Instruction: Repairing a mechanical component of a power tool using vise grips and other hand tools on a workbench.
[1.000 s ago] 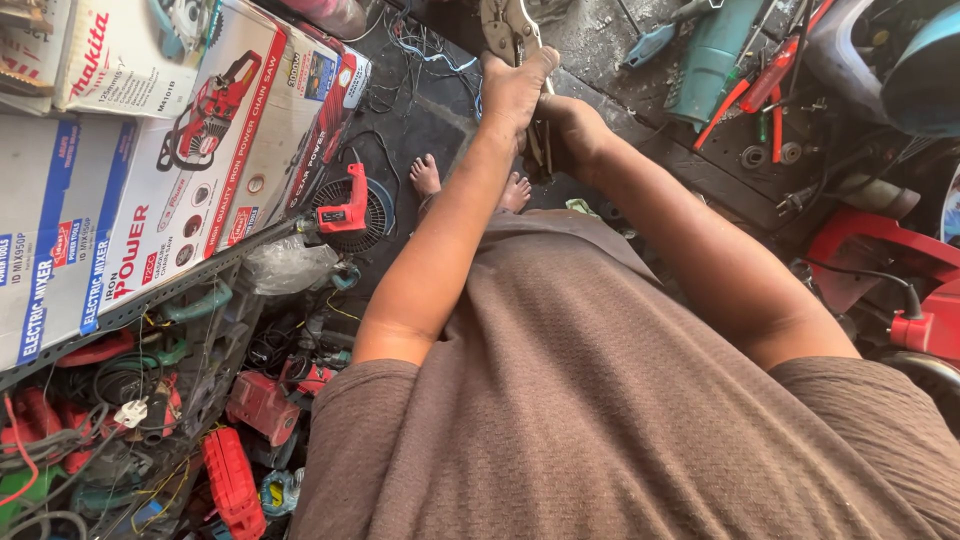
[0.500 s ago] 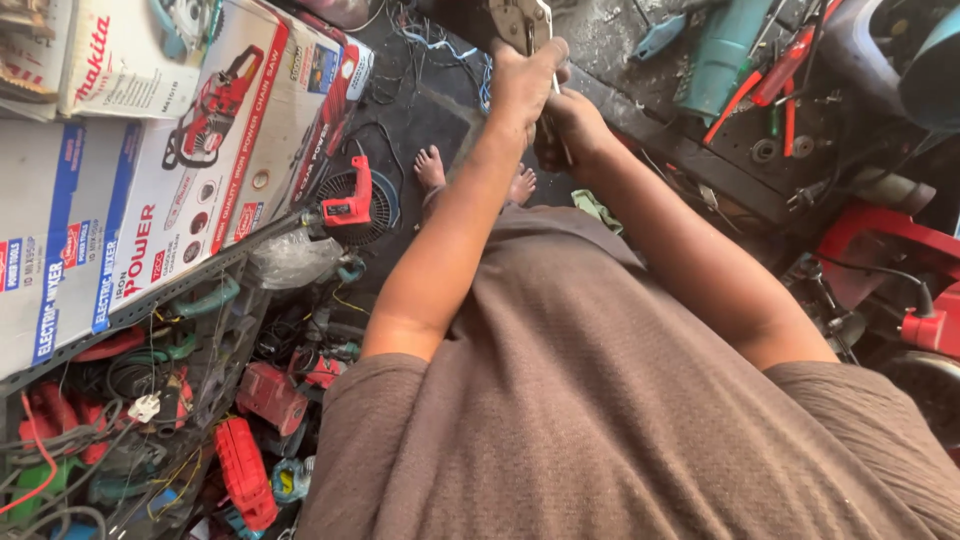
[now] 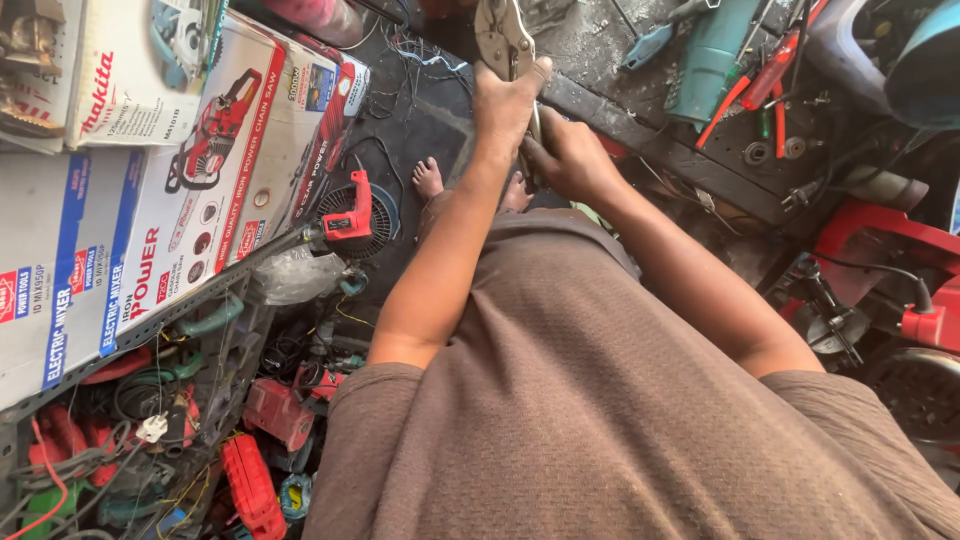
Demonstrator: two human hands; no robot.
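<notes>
My left hand (image 3: 508, 98) is closed around the handles of grey metal locking pliers (image 3: 500, 36), whose jaws point away from me at the top of the view. My right hand (image 3: 566, 150) sits just beside and below it, fingers curled on the lower end of the pliers' handle. Both forearms reach forward over my brown shirt. My bare feet (image 3: 428, 178) show on the dark floor under my arms. What the jaws clamp is cut off by the frame's top edge.
Stacked power-tool boxes (image 3: 150, 190) fill a metal shelf on the left, with red tools and cables (image 3: 250, 470) beneath. A red grinder (image 3: 350, 215) sticks out from the shelf. At right a dark workbench (image 3: 700, 130) holds a teal tool (image 3: 708, 55), red-handled pliers (image 3: 760, 85) and red machines (image 3: 900, 290).
Both hands with the pliers have shifted slightly downward and toward me in the view; the camera has tilted a little. The grip stays the same.
</notes>
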